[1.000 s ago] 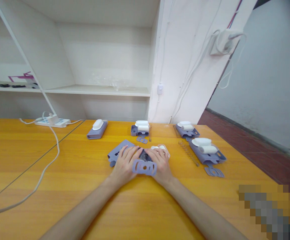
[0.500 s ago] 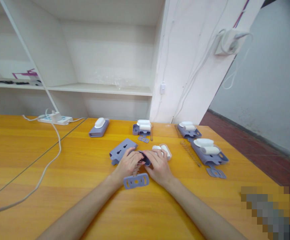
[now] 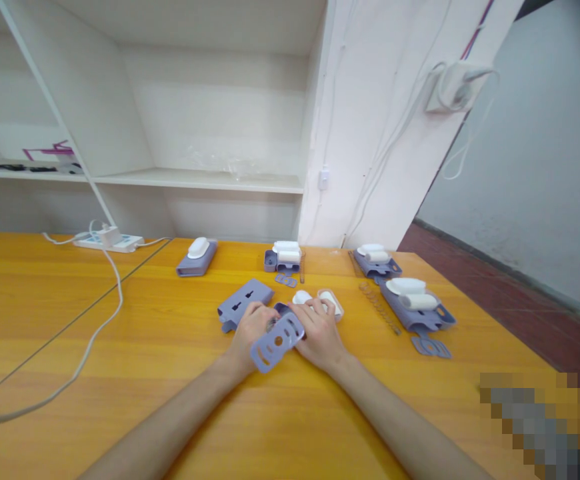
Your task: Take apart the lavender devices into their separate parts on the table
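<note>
My left hand (image 3: 251,335) is closed around a metal spring (image 3: 271,324), of which only a short part shows. A flat purple slotted plate (image 3: 277,341) hangs at the spring's near end, tilted toward me. My right hand (image 3: 319,331) grips a small purple plastic box (image 3: 283,309), mostly covered by the fingers and the plate. The spring's far end is hidden, so I cannot tell whether it sits inside the box. Just beyond my left hand lies a purple plastic housing (image 3: 247,301) with two dark keyhole slots. White rounded pieces (image 3: 302,297) lie beyond my right fingers.
To the right lie a purple housing (image 3: 393,313) with white parts on top, a loose spring (image 3: 380,308) and a slotted plate (image 3: 431,347). More such sets (image 3: 287,252) stand along the back. A power strip (image 3: 126,243) and its white cable (image 3: 117,303) lie at left.
The slotted plate has swung up and tilted, now partly covering the box. Less of the spring shows between plate and fingers. Both hands stay nearly in place.
</note>
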A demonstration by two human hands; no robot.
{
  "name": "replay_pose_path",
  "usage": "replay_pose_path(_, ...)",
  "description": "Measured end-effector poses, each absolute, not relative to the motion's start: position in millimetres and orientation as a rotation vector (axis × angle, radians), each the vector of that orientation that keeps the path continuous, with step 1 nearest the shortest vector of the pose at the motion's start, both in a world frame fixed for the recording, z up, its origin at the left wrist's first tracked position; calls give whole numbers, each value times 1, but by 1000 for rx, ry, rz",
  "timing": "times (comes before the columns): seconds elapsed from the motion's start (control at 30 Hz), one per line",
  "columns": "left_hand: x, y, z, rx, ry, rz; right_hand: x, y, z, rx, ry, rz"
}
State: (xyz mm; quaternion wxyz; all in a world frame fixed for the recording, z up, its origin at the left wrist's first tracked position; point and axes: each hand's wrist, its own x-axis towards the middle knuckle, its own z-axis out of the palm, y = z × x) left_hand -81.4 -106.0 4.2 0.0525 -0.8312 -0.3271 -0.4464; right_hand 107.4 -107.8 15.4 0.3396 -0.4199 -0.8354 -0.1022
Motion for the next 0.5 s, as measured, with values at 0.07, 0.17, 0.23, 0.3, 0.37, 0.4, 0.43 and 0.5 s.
replay_pose_path(0.07,-82,-106,7,-2452,-1032,-1358,107,-107,15,-1124,-2163,-253)
replay_pose_path(0.17,-82,-106,10,-2368,-1096,-1378,107,-107,15,-1174,-2083,-233)
replay_pose_path(0.23,-81,-106,11,-2384,-1105,-1390,108,-107,14,-1165,-2007,-240)
replay_pose_path(0.3,-81,-106,10,-2427,-1079,-1376,110,-108,11,-1133,-1917,-264)
replay_pose_path(0.37,-81,-107,10,-2463,-1038,-1347,111,-109,8,-1090,-1813,-285)
replay_pose_path(0.4,-81,-107,9,-2473,-1021,-1336,111,-109,7,-1071,-1769,-276)
replay_pose_path(0.43,-81,-107,8,-2475,-1013,-1334,111,-109,6,-1056,-1731,-255)
replay_pose_path(0.5,-81,-106,7,-2470,-1032,-1346,112,-109,6,-1059,-1668,-183)
